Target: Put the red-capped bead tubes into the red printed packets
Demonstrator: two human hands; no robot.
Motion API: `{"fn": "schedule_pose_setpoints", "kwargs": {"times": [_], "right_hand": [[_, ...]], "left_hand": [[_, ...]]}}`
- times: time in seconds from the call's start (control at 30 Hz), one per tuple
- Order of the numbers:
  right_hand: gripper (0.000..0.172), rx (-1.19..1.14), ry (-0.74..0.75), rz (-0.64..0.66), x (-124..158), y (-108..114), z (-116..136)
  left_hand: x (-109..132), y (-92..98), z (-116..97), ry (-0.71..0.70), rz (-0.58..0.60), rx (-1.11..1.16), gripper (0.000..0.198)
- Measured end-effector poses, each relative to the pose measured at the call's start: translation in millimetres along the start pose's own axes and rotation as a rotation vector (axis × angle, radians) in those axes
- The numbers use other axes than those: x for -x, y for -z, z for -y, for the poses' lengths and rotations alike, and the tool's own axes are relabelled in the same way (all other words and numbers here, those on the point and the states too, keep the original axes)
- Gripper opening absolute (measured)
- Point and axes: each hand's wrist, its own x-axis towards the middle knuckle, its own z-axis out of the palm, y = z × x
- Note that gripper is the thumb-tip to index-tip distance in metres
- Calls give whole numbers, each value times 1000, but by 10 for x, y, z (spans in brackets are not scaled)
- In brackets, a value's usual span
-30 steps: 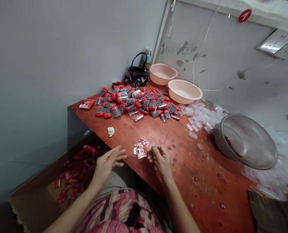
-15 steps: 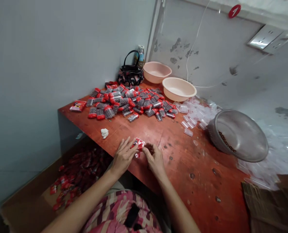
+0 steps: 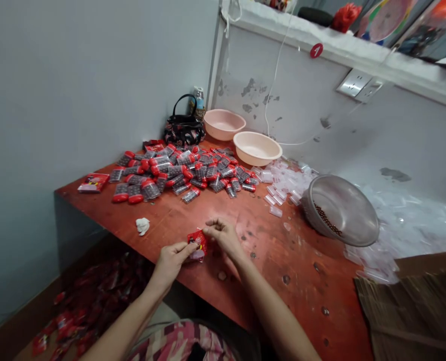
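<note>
A small red printed packet [image 3: 197,245] is held just above the near edge of the red table [image 3: 162,215]. My left hand [image 3: 171,260] grips its left side, thumb on the front. At its upper right corner, my right hand [image 3: 223,235] pinches the packet's edge with thumb and forefinger. Beyond the hands lies a heap of clear, red-capped containers filled with dark pieces [image 3: 177,170]. A crumpled white tissue [image 3: 142,226] rests left of my hands. Near the table's left corner lies a stack of red printed packets [image 3: 94,183].
Two plastic basins, one pink [image 3: 225,124] and one cream [image 3: 258,149], stand at the back beside a black handbag [image 3: 184,129]. A grey bowl [image 3: 341,210] with brown beads leans among clear plastic pieces [image 3: 414,225]. Many red packets [image 3: 95,296] fill a box below the table's left edge.
The view has tilted up and shifted right. My left hand has gone from lying over the packet to gripping its left side, and the packet now faces up more fully.
</note>
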Motion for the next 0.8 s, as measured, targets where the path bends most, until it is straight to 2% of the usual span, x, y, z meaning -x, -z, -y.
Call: {"fn": "schedule_pose_setpoints", "kwargs": {"times": [0.07, 0.17, 0.23, 0.33, 0.43, 0.5, 0.57, 0.7, 0.73, 0.8], "right_hand": [[20, 251, 53, -166, -290, 177, 45], [35, 375, 29, -342, -791, 477, 108], [39, 446, -16, -413, -1087, 617, 125], [32, 516, -81, -438, -1378, 717, 122], [18, 535, -90, -393, -1438, 765, 130], [15, 515, -66, -355, -1324, 775, 147], [18, 467, -35, -308, -1066, 729, 156], [26, 283, -4, -122, -193, 398, 109], [24, 101, -14, -25, 47, 278, 88], [22, -143, -62, 50, 467, 32, 45]], "left_hand": [[-9, 22, 12, -11, -12, -26, 18], [10, 31, -5, 38, -61, 51, 18], [32, 24, -37, 70, -97, 117, 18], [46, 25, -95, 83, -149, 196, 20], [29, 49, -135, 101, -175, 298, 20], [4, 68, -143, 114, -190, 390, 16], [-29, 82, -138, 124, -214, 492, 11], [-101, 87, -128, 138, -266, 649, 5], [-115, 79, -130, 137, -278, 674, 5], [-129, 49, -137, 131, -297, 715, 4]]}}
